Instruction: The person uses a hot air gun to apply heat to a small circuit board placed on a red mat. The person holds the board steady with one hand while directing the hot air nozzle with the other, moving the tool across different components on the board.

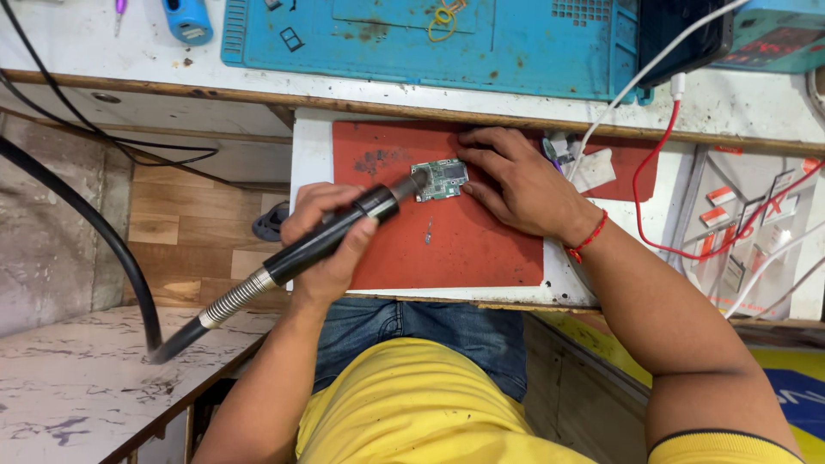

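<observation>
- I see my left hand with its fingers wrapped tight around a black hot-air wand, the nozzle reaching out past the fingertips to the edge of a small green circuit board.
- My right hand lies flat, its fingers spread loosely and pressing on the far side of the circuit board; they grip nothing.
- The circuit board lies between the two sets of fingers on a red mat, which covers a white counter.
- A small metal piece lies on the red mat just below the board, near my left fingertips.
- Beyond my right fingers I see a blue work mat; a red cable runs beside my right wrist.
</observation>
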